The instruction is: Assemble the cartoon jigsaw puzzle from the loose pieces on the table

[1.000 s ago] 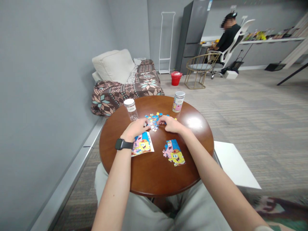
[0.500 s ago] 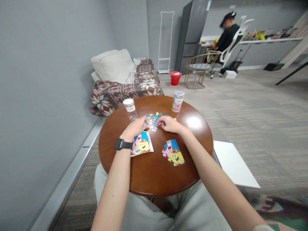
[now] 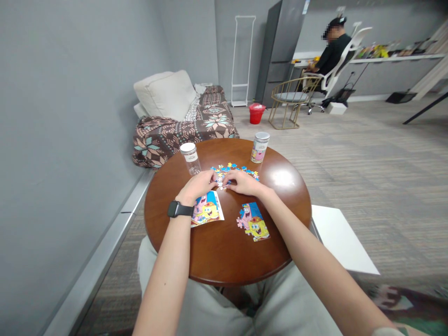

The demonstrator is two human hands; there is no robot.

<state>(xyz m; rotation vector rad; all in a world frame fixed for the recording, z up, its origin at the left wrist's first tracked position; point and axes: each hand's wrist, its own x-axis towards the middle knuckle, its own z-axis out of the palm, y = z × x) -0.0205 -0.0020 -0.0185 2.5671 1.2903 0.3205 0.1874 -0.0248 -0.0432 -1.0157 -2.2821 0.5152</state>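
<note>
Even indoor light; white glare on table [image 3: 227, 254], right side; edges stretched; lower right corner blurred

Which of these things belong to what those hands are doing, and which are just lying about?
In use, it seems:
- loose puzzle pieces
- part-built puzzle
- matching picture sheet
- probably the clear jar and printed jar

Just around:
- red bin
- grey fridge
- white cushion
- patterned blanket
- gold-framed chair

Blue, yellow and pale jigsaw pieces [image 3: 227, 170] lie loose in a cluster; nearer and to the right, a part-built cartoon puzzle [image 3: 255, 223] lies flat, left edge jagged.
</note>
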